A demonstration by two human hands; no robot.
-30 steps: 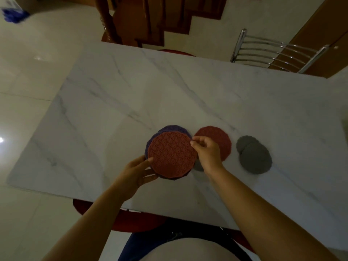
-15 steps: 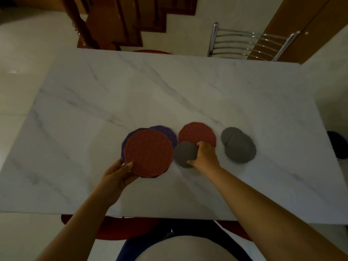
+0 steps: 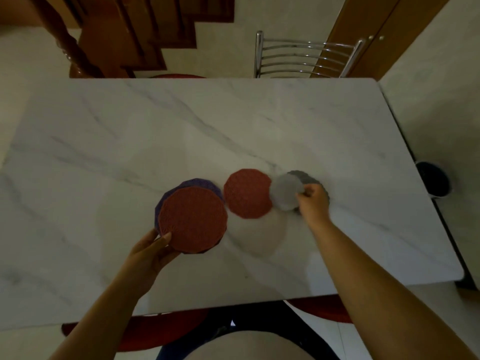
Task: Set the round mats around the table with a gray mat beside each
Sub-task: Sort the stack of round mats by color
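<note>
My left hand (image 3: 149, 252) grips a stack of round mats at its near edge: a red patterned mat (image 3: 193, 218) on top, purple mats (image 3: 201, 183) under it. A second red round mat (image 3: 248, 193) lies flat on the marble table (image 3: 130, 141) just right of the stack. My right hand (image 3: 311, 202) pinches a small gray mat (image 3: 285, 190), blurred with motion, beside that red mat's right edge. It overlaps a pile of darker gray mats (image 3: 307, 178), mostly hidden behind my hand.
A chrome-backed chair (image 3: 306, 57) stands at the table's far side. Wooden stairs (image 3: 124, 35) rise at the back left. A dark round bin (image 3: 435, 179) sits on the floor past the table's right edge. A red seat (image 3: 155, 331) is under the near edge.
My right hand picked up a small gray mat from in front of the lone red mat and carried it right, to that mat's right side. The stack in my left hand drifted slightly left.
</note>
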